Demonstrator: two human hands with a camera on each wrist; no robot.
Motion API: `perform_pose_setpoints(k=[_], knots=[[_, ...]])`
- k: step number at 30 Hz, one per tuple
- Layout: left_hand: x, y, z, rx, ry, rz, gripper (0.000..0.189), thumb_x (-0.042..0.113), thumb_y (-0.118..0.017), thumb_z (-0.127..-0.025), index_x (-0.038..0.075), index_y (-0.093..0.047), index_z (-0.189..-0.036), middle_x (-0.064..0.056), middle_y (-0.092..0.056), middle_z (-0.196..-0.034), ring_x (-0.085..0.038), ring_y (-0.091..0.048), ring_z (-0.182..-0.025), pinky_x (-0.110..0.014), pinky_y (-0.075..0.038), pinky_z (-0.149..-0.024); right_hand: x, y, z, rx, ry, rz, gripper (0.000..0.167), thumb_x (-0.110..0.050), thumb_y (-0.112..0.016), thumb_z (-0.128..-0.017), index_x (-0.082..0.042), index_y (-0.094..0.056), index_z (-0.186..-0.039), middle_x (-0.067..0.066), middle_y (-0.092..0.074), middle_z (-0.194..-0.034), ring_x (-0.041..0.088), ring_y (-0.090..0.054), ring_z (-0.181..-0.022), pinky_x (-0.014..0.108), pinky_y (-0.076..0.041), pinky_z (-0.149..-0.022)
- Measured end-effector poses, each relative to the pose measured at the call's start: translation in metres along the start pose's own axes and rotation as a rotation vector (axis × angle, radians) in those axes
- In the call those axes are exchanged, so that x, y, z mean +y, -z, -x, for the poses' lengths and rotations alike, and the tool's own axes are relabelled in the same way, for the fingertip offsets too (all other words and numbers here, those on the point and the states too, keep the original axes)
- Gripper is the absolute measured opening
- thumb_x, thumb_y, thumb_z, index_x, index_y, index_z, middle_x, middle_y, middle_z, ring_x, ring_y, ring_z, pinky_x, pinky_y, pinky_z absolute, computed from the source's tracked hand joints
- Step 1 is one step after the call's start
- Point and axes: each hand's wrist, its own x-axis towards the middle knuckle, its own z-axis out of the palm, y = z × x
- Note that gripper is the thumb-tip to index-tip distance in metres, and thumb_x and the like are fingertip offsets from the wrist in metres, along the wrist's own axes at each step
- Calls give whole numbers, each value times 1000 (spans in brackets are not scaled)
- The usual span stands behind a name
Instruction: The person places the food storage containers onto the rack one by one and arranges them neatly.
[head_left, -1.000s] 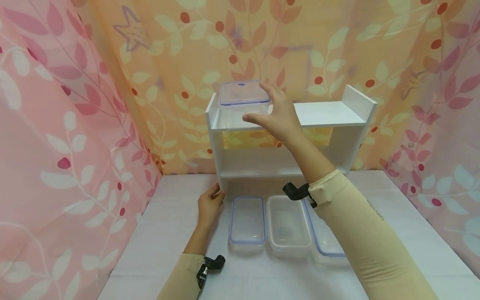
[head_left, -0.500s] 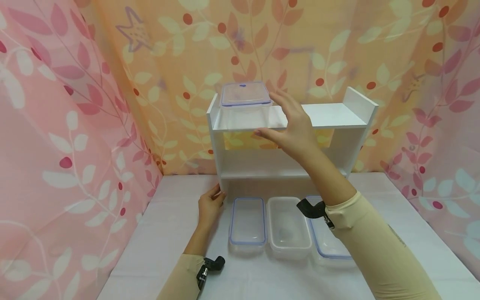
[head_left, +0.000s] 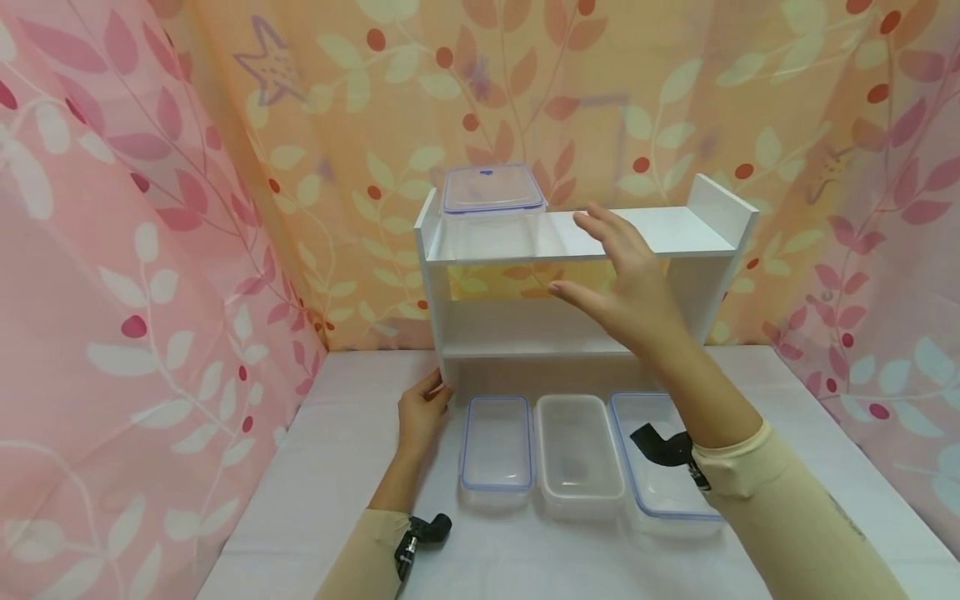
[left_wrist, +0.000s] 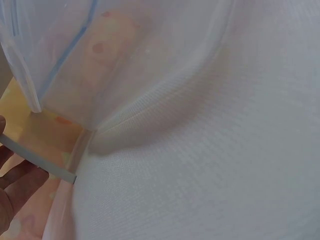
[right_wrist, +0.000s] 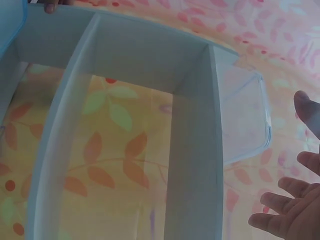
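Note:
A clear plastic food container with a blue-edged lid point(head_left: 493, 190) sits at the left end of the top board of the white shelf point(head_left: 641, 229). To its right my right hand point(head_left: 630, 287) hangs in the air before the shelf, thumb and fingers spread, apart from the container. In the right wrist view, bare space separates the fingers point(right_wrist: 287, 185) from that container point(right_wrist: 246, 115). My left hand point(head_left: 420, 417) holds the lower front edge of the shelf's left side panel. The left wrist view has the panel's edge point(left_wrist: 40, 161) between thumb and fingers.
Three clear containers stand in a row before the shelf: a blue-rimmed one point(head_left: 497, 446), one with a whitish rim point(head_left: 580, 450), and a larger blue-rimmed one point(head_left: 652, 467) partly behind my right forearm. A white cloth point(head_left: 337, 450) covers the table; patterned curtains point(head_left: 360, 125) surround it.
My right hand has drawn away from the container on the top board, moving right and slightly down. The container stays on the shelf, and my left hand keeps its place.

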Motion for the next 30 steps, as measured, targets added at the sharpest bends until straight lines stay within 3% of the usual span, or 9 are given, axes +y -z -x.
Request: perform_pose_setpoints(k=[5, 11, 18, 23, 26, 30], knots=[[1, 2, 1, -2, 6, 5, 41, 10, -73, -95, 6, -67, -135, -10, -69, -132, -29, -73, -109, -29, -63, -77, 2, 8, 14, 34, 63, 73, 82, -28, -93, -76, -14, -56, -148, 3, -48, -158, 22, -41, -148, 55, -39, -116], [0, 4, 2, -12, -1, -29, 44, 14, -73, -97, 7, -64, -139, -11, -67, -136, -30, -71, -114, -37, -63, -82, 3, 18, 30, 54, 109, 71, 85, -18, -94, -73, -13, -55, -148, 3, -48, -157, 25, -43, -147, 49, -39, -118], [6, 6, 5, -31, -1, -11, 44, 13, -72, -97, 4, -62, -139, -16, -65, -137, -34, -69, -116, -43, -62, -85, 3, 27, 49, 75, 122, 50, 88, -11, -97, -66, -12, -58, -145, 3, -50, -156, 28, -45, -145, 32, -36, -120], [3, 5, 3, -33, 4, 2, 46, 18, -74, -96, 5, -63, -139, -16, -65, -137, -32, -69, -116, -41, -62, -84, 10, 30, 61, 92, 140, 25, 90, -7, -97, -62, -11, -59, -144, 5, -51, -155, 30, -47, -143, 18, -33, -117], [-3, 4, 0, -23, -9, 0, 46, 21, -75, -96, 7, -64, -138, -12, -66, -136, -31, -70, -115, -40, -62, -84, 15, 31, 68, 100, 157, 8, 81, -32, -93, -75, -9, -59, -144, 5, -51, -155, 30, -46, -143, 20, -33, -118], [-3, 5, 0, -14, -4, -7, 44, 19, -75, -95, 10, -66, -137, -13, -66, -137, -30, -71, -114, -38, -62, -83, 19, 32, 79, 121, 175, 30, 85, -66, -72, -85, -6, -59, -144, 10, -53, -152, 29, -48, -142, 23, -33, -120]])
